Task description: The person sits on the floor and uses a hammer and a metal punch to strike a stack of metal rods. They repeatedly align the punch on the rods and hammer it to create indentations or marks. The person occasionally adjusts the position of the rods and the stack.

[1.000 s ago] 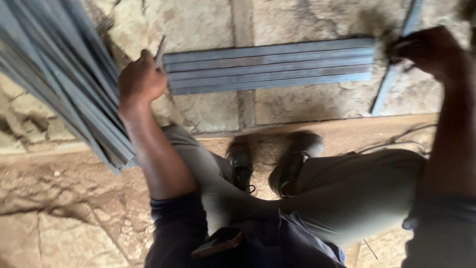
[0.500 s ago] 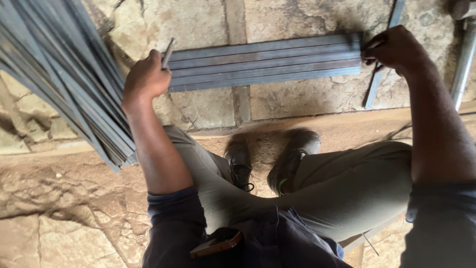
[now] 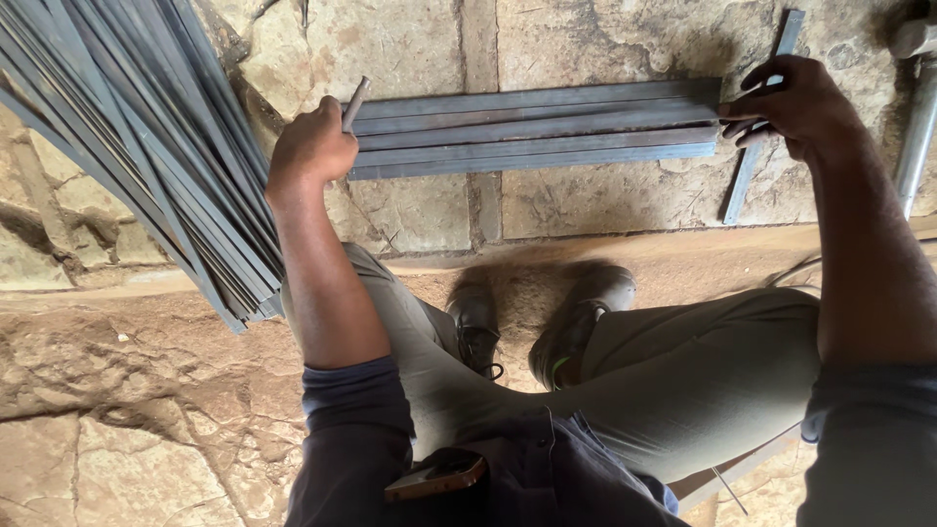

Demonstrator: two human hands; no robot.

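Upper left of frame: big fanned bundle of long grey flat steel strips [image 3: 146, 146] lay slanting across the stone, lower ends reaching down toward left centre, just beside the left forearm.

Left hand [image 3: 310, 148], upper centre-left: was closed in a fist round a short thin grey metal rod [image 3: 354, 103], rod tip sticking up and right out of the fist. Fist sat at the left end of the short stack of grey flat steel bars [image 3: 535, 125]; whether the knuckles touched the bars, can't tell.

That stack lay flat and near-horizontal across upper centre of frame on the rough tan stone slab floor [image 3: 410, 44], four or so bars side by side, ends roughly flush.

Lower centre: two black work shoes [image 3: 532, 327] between bent knees in olive trousers [image 3: 683, 381]. Orange-edged phone [image 3: 436, 475] poked from a pocket at bottom centre.

Right hand [image 3: 786, 102], upper right: fingers half curled, tips pressed on the right end of the stack, nothing enclosed in the palm. A single loose grey flat bar [image 3: 756, 146] ran steeply under that hand. A grey metal pipe [image 3: 917, 127] stood at far right edge.
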